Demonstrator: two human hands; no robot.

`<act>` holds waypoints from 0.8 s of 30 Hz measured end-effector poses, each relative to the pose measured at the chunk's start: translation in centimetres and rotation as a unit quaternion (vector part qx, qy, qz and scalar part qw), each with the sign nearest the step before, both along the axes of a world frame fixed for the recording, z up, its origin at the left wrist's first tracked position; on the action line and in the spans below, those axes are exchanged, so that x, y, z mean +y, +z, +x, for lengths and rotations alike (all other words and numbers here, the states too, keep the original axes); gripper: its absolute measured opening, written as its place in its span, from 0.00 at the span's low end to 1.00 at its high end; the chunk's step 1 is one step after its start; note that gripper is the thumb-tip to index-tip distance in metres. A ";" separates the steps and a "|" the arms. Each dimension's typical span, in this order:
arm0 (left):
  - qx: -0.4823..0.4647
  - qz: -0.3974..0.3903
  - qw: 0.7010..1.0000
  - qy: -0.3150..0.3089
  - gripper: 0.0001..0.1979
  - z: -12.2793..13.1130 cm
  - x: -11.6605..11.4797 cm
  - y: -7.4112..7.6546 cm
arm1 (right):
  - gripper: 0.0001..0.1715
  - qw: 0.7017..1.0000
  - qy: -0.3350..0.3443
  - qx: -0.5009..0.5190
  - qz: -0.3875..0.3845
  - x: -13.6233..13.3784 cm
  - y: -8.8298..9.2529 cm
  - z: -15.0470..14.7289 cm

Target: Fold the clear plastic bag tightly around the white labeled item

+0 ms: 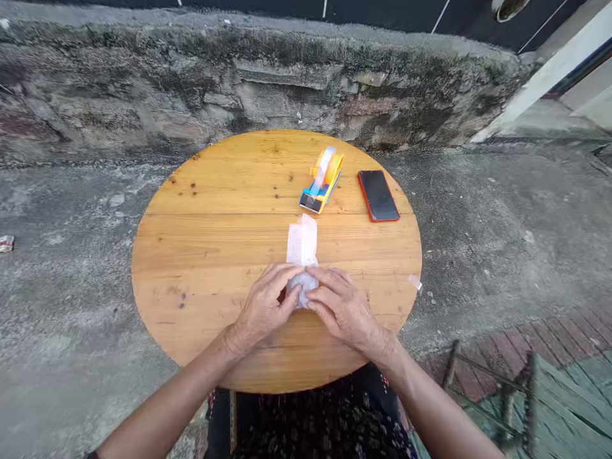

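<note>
Both hands at near-centre of round wooden counter (201, 255). Left hand (265, 306), right hand (342, 306) fingers pinching near end of bubble-wrap strip (302, 245); long axis runs away toward tape dispenser (322, 182). Both equally near.

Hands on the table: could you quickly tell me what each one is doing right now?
Left hand: fingers closed on the white wrapped bundle.
Right hand: fingers closed on the same bundle.

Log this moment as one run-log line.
left hand: on bubble wrap | right hand: on bubble wrap | tape dispenser, phone: beyond, untouched | surface: round wooden table
</note>
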State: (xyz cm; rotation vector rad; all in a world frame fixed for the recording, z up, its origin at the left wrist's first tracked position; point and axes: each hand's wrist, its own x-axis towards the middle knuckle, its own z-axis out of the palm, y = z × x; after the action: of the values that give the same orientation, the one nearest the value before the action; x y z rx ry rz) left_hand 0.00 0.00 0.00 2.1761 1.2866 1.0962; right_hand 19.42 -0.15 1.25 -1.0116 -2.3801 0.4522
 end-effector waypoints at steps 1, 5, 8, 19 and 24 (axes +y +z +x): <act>-0.003 -0.002 1.000 0.004 0.17 0.0 0.0 0.0 | 0.03 1.000 0.004 -0.001 0.000 0.1 0.1 0.1; -0.007 0.001 1.000 0.006 0.19 0.1 0.0 -0.1 | 0.03 0.999 0.028 -0.018 -0.007 0.6 0.6 0.3; 0.005 0.016 1.000 -0.001 0.20 0.0 0.2 -0.1 | 0.05 0.998 0.046 -0.038 -0.022 1.1 1.0 0.4; 0.017 -0.014 0.999 -0.031 0.19 -0.3 0.7 -0.1 | 0.06 0.995 0.061 -0.048 -0.061 1.8 1.8 0.4; 0.034 -0.032 0.998 -0.044 0.19 -0.5 0.9 0.0 | 0.06 0.995 0.063 -0.048 -0.067 1.8 2.0 0.4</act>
State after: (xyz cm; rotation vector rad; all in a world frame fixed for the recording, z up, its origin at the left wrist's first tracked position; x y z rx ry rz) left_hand -0.50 0.89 -0.03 2.2171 1.2243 0.9436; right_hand 19.83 1.67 3.22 -0.9643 -2.5373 0.6289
